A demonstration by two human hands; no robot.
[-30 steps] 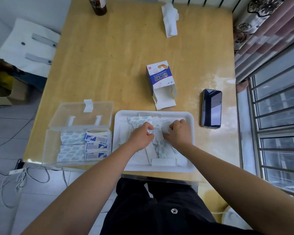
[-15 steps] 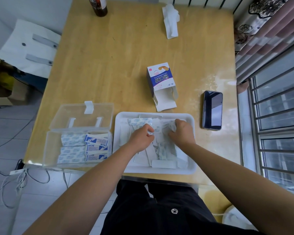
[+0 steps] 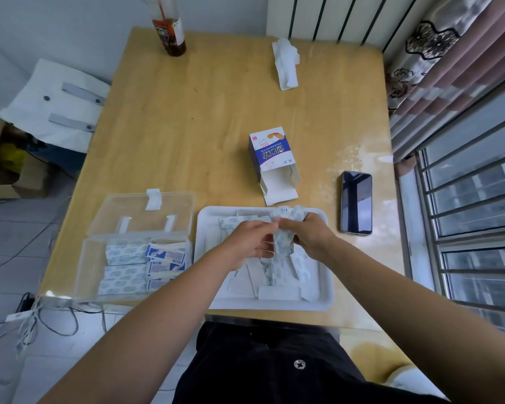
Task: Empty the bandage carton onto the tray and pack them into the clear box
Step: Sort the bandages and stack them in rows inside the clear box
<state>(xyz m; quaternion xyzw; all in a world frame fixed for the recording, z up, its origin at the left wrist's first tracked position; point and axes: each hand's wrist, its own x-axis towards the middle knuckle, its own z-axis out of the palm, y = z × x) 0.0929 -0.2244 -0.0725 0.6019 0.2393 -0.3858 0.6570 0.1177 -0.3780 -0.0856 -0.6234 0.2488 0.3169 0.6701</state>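
Note:
A white tray [image 3: 327, 298] at the table's near edge holds several loose bandages [image 3: 277, 293]. Both hands hover above its far half. My left hand [image 3: 251, 240] and my right hand [image 3: 311, 234] together grip a bunch of bandages [image 3: 283, 243] lifted off the tray, with strips hanging down between them. The clear box [image 3: 83, 269] stands open left of the tray, its lid [image 3: 140, 211] folded back, with stacks of bandages [image 3: 129, 266] inside. The bandage carton [image 3: 270, 153] lies behind the tray, open flap toward me.
A black phone [image 3: 356, 202] lies right of the tray. A dark bottle [image 3: 169, 33] and a crumpled tissue [image 3: 286, 62] sit at the table's far edge. A window with bars is on the right; cables lie on the floor at left.
Both hands have risen from the tray with a bunch of bandages gathered between them. The view has tilted so more of the table's far end shows.

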